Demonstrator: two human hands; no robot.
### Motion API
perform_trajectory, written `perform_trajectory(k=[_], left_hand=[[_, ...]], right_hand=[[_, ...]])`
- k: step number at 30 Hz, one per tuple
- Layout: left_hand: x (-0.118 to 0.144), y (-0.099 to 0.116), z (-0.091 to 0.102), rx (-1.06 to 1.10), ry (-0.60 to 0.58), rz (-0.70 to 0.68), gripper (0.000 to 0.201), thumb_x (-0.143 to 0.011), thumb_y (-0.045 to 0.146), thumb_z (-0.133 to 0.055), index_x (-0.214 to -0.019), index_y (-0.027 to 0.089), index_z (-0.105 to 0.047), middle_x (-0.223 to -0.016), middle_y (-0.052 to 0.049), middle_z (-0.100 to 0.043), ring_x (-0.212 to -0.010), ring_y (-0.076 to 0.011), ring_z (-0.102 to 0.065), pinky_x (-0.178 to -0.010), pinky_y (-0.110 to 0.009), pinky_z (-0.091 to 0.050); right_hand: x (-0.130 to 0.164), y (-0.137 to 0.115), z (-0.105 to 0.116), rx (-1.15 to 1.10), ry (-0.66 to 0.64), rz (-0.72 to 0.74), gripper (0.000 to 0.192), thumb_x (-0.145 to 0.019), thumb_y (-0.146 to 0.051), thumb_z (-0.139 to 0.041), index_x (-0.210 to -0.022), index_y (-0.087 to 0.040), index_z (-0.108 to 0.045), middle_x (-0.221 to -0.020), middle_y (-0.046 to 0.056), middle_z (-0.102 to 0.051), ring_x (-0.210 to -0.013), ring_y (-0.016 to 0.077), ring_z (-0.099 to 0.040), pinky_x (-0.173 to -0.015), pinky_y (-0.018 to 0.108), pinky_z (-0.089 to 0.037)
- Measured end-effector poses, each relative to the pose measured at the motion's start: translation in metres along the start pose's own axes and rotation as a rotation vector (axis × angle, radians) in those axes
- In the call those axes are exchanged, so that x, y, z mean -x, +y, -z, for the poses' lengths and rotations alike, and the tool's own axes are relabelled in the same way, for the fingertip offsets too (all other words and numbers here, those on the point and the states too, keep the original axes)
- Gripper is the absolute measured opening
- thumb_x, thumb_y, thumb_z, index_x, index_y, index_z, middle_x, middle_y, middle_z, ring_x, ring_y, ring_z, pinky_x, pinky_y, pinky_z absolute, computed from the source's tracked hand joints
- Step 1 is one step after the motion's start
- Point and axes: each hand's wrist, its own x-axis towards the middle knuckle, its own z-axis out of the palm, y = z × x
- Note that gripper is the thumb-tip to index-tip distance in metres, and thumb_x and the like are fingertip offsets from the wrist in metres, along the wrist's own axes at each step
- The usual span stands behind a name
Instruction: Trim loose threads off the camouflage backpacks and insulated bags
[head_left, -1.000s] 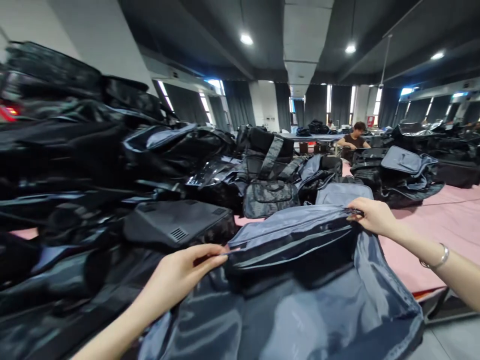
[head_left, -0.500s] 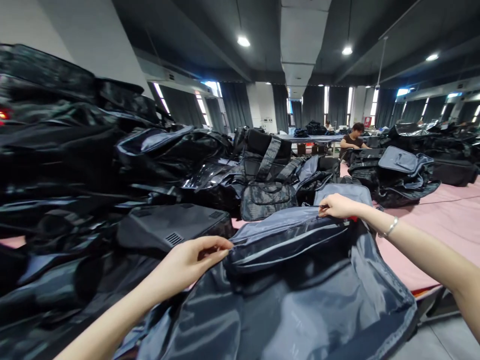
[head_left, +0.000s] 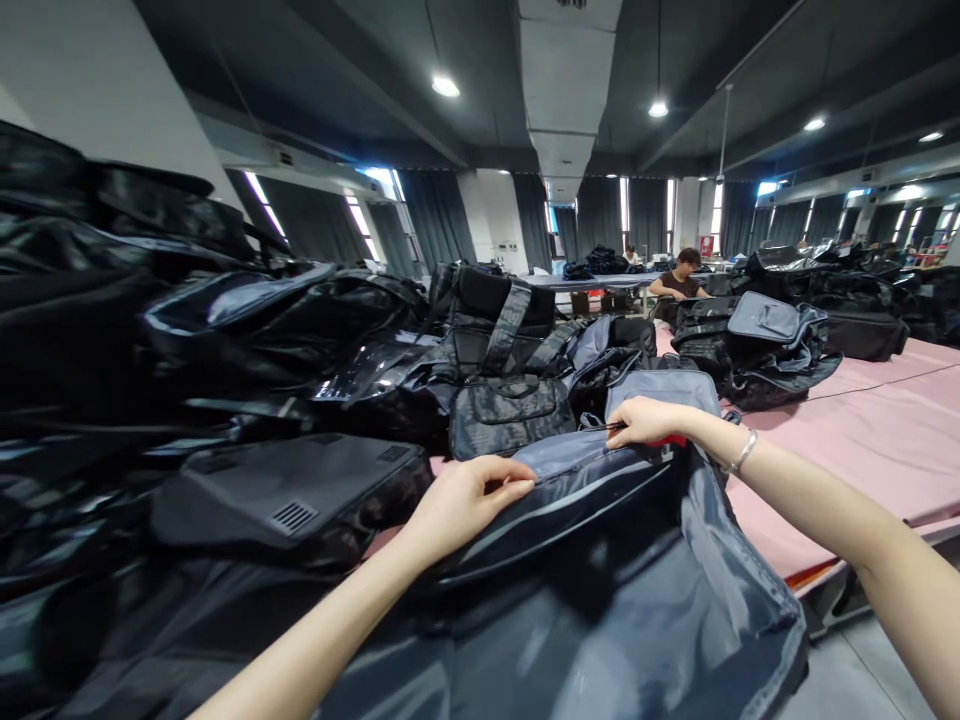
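- Two hands are on one grey-blue bag (head_left: pixel 600 600), which lies near, draped over the near edge of the pink table (head_left: pixel 862 430) with its lower half hanging toward the floor.
- Left hand (head_left: pixel 465 500): fingers curled shut, thumb and fingertips pinching the bag's top seam at its left end, just beside the zip line.
- Right hand (head_left: pixel 649 420): fingers closed in a pinch further right along the same seam, on something small and dark (probably the zip pull, though it is too small to be sure); a bracelet (head_left: pixel 742 452) sits on that wrist.
- Handling, as I judge it: the cloth is thin, glossy and limp, so it should be light and will sag and slide wherever it is not held; the sheen suggests it is slippery. The stitched seam and zip tape look like the firmest places to grip, which is where both hands are.
- Hard to make out: the tall pile of black bags (head_left: pixel 187 330) at left is blurred, and single bags cannot be counted; a flat black vented case (head_left: pixel 292 490) lies near the left hand.
- Hidden: the bag's inside, its lower edge (cut off by the picture), and a small red patch (head_left: pixel 671 441) under the right hand that I cannot identify.
- Far right, a seated person (head_left: pixel 681 278) works at another table, hands not clear.
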Motion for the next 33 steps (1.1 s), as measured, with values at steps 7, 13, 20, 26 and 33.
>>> perform_trajectory(k=[7,13,20,26,33], left_hand=[[-0.008,0.008,-0.001,0.21,-0.095,0.133,0.029,-0.066,0.046,-0.054,-0.065,0.019,-0.064,-0.07,-0.001,-0.066,-0.072,-0.0212,-0.057,-0.071,-0.031,-0.041],[-0.012,0.003,0.0,0.416,-0.189,0.145,0.034,-0.061,0.049,-0.06,-0.065,0.015,-0.063,-0.067,0.0,-0.062,-0.066,-0.017,-0.053,-0.069,-0.028,-0.04],[-0.012,-0.003,-0.005,0.535,-0.277,0.167,0.032,-0.058,0.047,-0.064,-0.058,0.016,-0.058,-0.058,0.003,-0.053,-0.059,-0.0132,-0.045,-0.066,-0.027,-0.039],[-0.014,-0.004,-0.005,0.535,-0.307,0.165,0.036,-0.057,0.051,-0.063,-0.053,0.018,-0.053,-0.054,0.003,-0.047,-0.059,-0.0135,-0.042,-0.071,-0.029,-0.04],[-0.013,-0.002,-0.004,0.533,-0.308,0.159,0.039,-0.057,0.055,-0.064,-0.051,0.019,-0.05,-0.053,0.004,-0.043,-0.061,-0.0146,-0.043,-0.07,-0.029,-0.04]], right_hand=[[0.008,-0.007,-0.012,-0.004,0.212,0.003,0.025,-0.078,-0.035,-0.065,-0.095,-0.017,-0.064,-0.09,0.003,-0.067,-0.079,0.0169,-0.061,-0.065,0.023,-0.041],[0.019,-0.025,-0.048,0.122,0.65,0.308,0.022,-0.088,-0.028,-0.053,-0.107,-0.016,-0.054,-0.102,0.008,-0.062,-0.084,0.0171,-0.06,-0.072,0.028,-0.044],[0.008,-0.031,-0.071,0.329,0.718,0.587,0.014,-0.091,-0.027,-0.05,-0.094,-0.016,-0.058,-0.089,0.009,-0.064,-0.083,0.0184,-0.059,-0.067,0.028,-0.041],[0.006,-0.03,-0.076,0.4,0.743,0.633,0.02,-0.093,-0.029,-0.044,-0.092,-0.016,-0.059,-0.087,0.007,-0.064,-0.078,0.0169,-0.058,-0.063,0.028,-0.037],[0.003,-0.032,-0.079,0.443,0.726,0.626,0.025,-0.095,-0.032,-0.04,-0.092,-0.016,-0.059,-0.088,0.007,-0.064,-0.078,0.0164,-0.057,-0.062,0.028,-0.035]])
